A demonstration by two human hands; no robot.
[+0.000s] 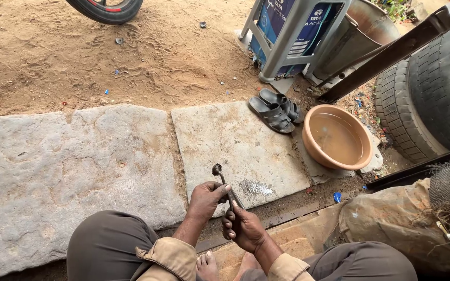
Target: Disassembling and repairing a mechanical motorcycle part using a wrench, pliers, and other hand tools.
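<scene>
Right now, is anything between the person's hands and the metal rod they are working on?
No. Both the left hand and the right hand already hold the metal rod directly; its round end sticks up above the stone slab, with nothing in between.

Bare slabs lay open from nine to twelve o'clock of the hands. At one o'clock sandals blocked the way; at two, a basin; beyond it, tyres.

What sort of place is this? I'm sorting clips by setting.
Probably an outdoor roadside tyre or vehicle repair spot: big worn tyres stand on the right, a basin of murky water sits on stone slabs over sandy ground, and both hands hold a metal tool.
</scene>
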